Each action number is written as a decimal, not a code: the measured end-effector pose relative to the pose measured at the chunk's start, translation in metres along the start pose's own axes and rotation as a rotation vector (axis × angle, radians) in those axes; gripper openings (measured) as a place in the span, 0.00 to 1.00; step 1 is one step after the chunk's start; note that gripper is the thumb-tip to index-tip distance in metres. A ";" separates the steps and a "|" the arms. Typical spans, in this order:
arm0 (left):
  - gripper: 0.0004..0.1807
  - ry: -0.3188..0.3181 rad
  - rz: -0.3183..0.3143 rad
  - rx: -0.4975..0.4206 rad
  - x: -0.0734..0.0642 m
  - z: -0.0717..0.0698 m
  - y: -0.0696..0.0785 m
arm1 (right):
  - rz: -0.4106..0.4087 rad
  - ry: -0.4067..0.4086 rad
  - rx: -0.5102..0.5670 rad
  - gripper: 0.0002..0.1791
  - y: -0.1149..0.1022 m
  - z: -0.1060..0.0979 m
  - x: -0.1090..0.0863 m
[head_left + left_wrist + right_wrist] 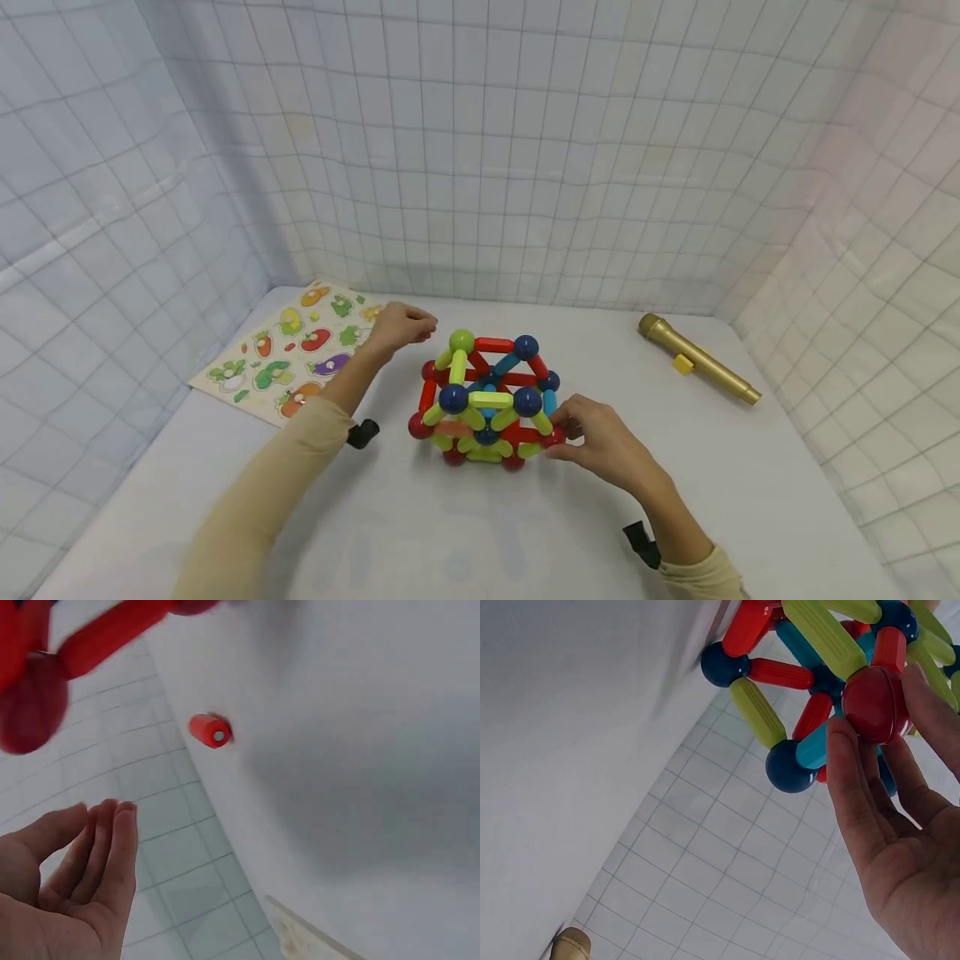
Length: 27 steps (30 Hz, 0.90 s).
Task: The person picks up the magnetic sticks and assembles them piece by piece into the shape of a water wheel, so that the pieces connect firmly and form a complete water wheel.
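A magnetic ball-and-stick structure [491, 400] of red, yellow-green and blue rods with coloured balls stands on the white table. My right hand [606, 442] pinches a red ball [874, 705] at the structure's right corner between thumb and fingers. Off the structure's far left side, my left hand [401, 327] hangs with fingers bent and the thumb near the fingertips. Nothing shows between them in the left wrist view. That view also has a loose red rod [210, 730] on the table, apart from the hand, with a pale dot on its end.
A board of vegetable pictures [258, 400] lies at the back left, partly under the left forearm. At the right rests a gold microphone [701, 358] with a yellow block on its side. Grid-patterned cloth walls [510, 150] stand at the back and sides.
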<state>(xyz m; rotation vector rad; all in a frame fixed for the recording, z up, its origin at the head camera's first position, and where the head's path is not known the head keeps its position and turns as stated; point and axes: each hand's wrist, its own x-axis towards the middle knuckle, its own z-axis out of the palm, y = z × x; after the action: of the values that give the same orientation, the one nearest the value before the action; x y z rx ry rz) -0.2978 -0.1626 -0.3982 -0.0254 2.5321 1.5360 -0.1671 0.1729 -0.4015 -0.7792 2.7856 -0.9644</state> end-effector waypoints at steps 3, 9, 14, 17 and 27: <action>0.13 -0.030 0.029 0.400 0.034 0.019 -0.002 | 0.008 0.008 0.009 0.16 0.000 0.002 -0.001; 0.09 -0.130 0.020 0.859 0.064 0.048 -0.007 | 0.002 0.005 0.013 0.16 -0.001 0.005 -0.002; 0.10 -0.091 0.065 0.819 0.068 0.043 -0.003 | -0.040 0.034 -0.022 0.16 0.000 0.001 0.003; 0.12 -0.091 0.053 0.613 0.060 0.024 0.007 | -0.060 0.034 -0.036 0.16 -0.001 -0.001 0.006; 0.25 -0.195 0.169 -0.130 -0.029 -0.014 0.100 | -0.065 0.028 -0.075 0.16 -0.002 -0.009 0.009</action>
<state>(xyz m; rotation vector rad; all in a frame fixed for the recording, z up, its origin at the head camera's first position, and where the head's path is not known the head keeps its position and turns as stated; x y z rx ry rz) -0.2822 -0.1308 -0.2991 0.3134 2.3312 1.6717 -0.1765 0.1718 -0.3923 -0.8780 2.8517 -0.8914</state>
